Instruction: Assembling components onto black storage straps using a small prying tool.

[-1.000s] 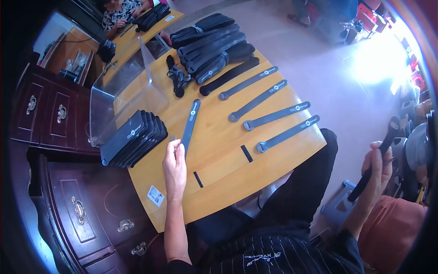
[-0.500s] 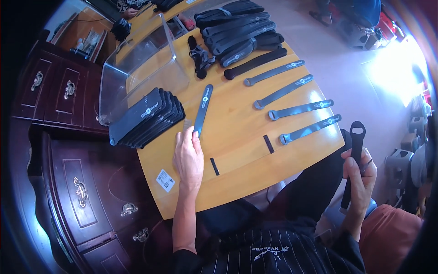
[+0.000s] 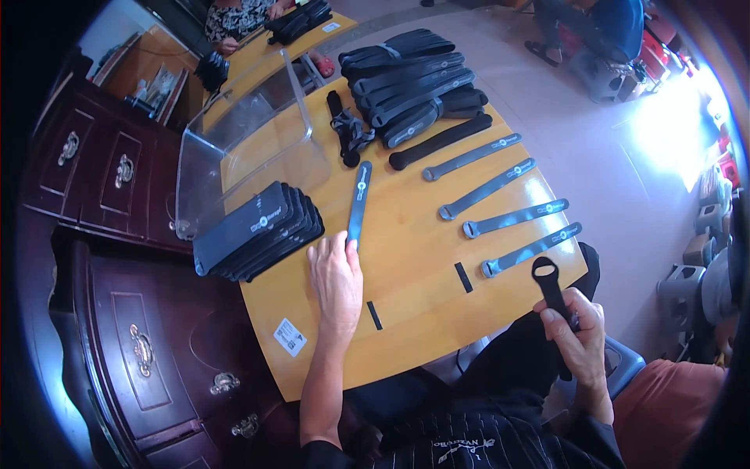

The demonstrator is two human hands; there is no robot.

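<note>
head view: left hand (image 3: pixel 336 280) flat, released, fingertips touching near end of one long dark flat strap (image 3: pixel 358 203) on yellow wooden table (image 3: pixel 406 313). right hand (image 3: pixel 576 332) clenched around one black looped strap (image 3: pixel 549 283), off table edge. four grey straps (image 3: pixel 508 211) laid parallel between hands, farther out.

We've got a wooden table (image 3: pixel 414 313) here — smooth yellowish top with a soft sheen. The straps (image 3: pixel 484 190) on it look like matt dark-grey cloth, same for the black strap (image 3: pixel 551 285) in our right hand (image 3: pixel 580 338). The bin (image 3: pixel 234 148) is clear glossy plastic. The cabinet (image 3: pixel 141 352) is dark polished wood — shiny metal handles (image 3: pixel 141 349).
</note>
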